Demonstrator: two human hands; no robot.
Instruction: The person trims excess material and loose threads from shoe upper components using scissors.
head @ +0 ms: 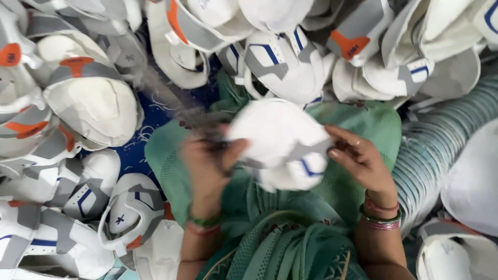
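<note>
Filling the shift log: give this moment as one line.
left hand: grips shoe upper | right hand: pinches same upper | around: heaps of uppers

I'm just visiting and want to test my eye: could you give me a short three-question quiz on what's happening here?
1. True or false: both hands hold one white shoe upper.
2. Which hand is blurred: left or right?
3. What lies stacked at the right edge? A) ribbed pale-green pieces B) red boxes C) bottles

Key: 1 true: the right hand grips its other side. 2 left. 3 A.
</note>
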